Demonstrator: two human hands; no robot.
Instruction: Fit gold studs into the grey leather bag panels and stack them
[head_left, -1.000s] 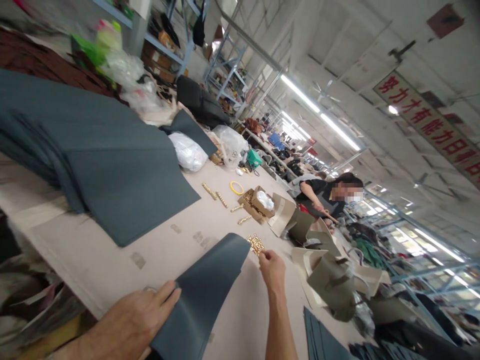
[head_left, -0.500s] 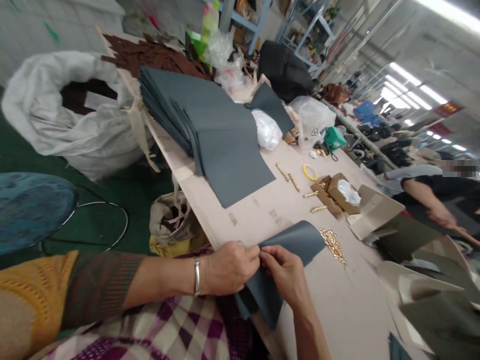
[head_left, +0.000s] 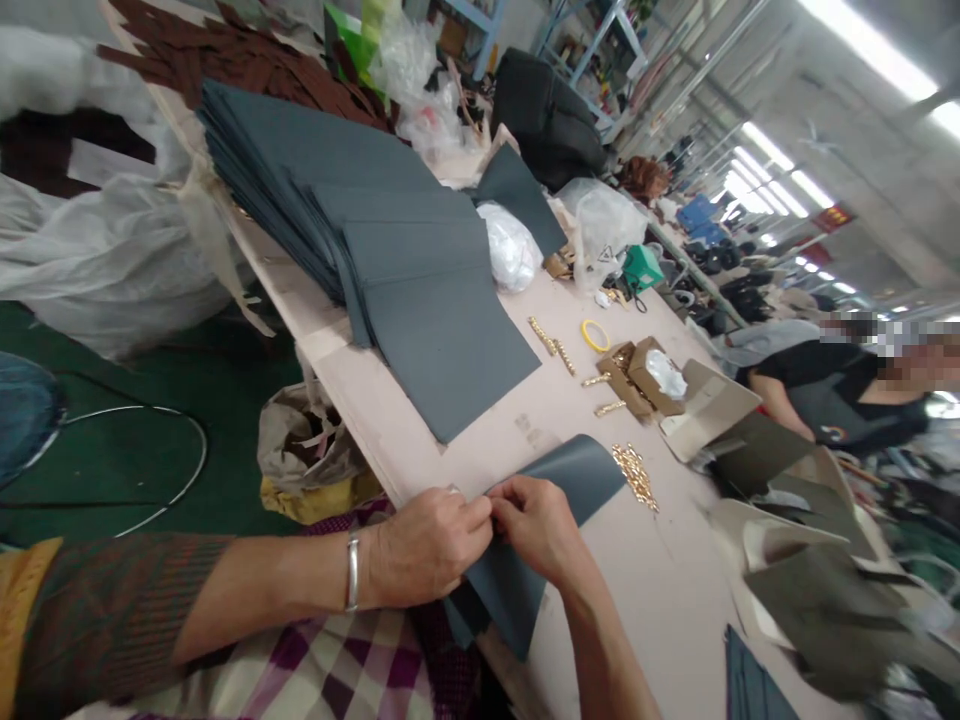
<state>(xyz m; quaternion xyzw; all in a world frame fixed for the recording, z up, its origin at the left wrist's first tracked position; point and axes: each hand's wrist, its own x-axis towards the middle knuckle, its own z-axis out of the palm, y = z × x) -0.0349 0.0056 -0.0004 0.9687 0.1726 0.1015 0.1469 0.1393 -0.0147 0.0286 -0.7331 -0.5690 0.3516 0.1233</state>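
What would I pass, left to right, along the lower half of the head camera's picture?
Blue stool → cloth bag → left hand → right hand → pile of gold pieces.

Cannot make out anything held where left grip (head_left: 431, 545) and right grip (head_left: 538, 525) meet, nor the blue-grey sheet (head_left: 581, 475) directly beneath both. Cannot count the tiny gold pieces (head_left: 634, 475). Can see only part of the blue stool (head_left: 26, 415), cut by the left edge, and olive panels (head_left: 832, 610) too blurred for detail.
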